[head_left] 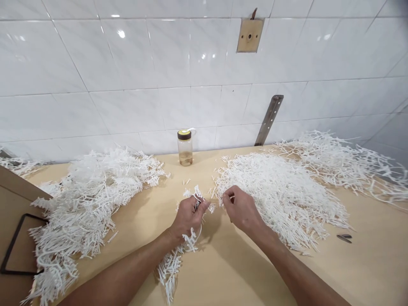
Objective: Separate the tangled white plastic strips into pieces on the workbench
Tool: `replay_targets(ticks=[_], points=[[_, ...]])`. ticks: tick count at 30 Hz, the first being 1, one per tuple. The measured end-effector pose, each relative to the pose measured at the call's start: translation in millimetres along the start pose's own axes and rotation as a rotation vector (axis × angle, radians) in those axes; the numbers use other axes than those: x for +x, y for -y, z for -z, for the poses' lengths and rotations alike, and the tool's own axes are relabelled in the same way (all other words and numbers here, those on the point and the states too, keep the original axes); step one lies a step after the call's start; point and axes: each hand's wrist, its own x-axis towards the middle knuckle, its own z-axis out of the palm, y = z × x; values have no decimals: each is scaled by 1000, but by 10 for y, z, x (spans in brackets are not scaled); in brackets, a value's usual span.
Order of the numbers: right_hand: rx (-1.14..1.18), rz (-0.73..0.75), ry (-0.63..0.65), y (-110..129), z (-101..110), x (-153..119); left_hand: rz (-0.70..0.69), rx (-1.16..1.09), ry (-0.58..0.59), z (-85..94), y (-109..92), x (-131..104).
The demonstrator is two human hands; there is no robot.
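My left hand is closed around a white branched plastic strand, which pokes out above the thumb and trails below the wrist. A small dark, shiny bit shows between its thumb and finger, too small to name. More of the white branched pieces lie under my left forearm. My right hand is pinched at the left edge of a large heap of thin white plastic sticks. Whatever its fingertips hold is hidden. Several loose short sticks are scattered on the table between and beyond the hands.
A tall white branched heap covers the table's left side, beside a brown box with a black handle. A lidded bottle stands near the wall. Another white tangle lies back right. Small dark tweezer-like pieces rest at right.
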Motion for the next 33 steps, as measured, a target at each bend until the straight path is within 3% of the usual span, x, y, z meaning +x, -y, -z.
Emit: replay_targets(ticks=[4,11,13,17,19,23,33], points=[[60,36,-125,-58,190,42,145,-175,77,-38,49,17],[-150,170,-402,-234,425,149,257,-371,99,-94,164,58],[-94,220,-329,-201,401,124,279,-401,92,-99,177,66],[111,266,114,-36,204,-16,258,-398,95,-85,138,73],[170,273,254,23,98,-76,249,-389,105,-73,110,77],[239,232,311,46,16,-106,245,-380,119,-58,81,82],[255,192,428,61,100,-125,225,-384,128,-57,56,71]])
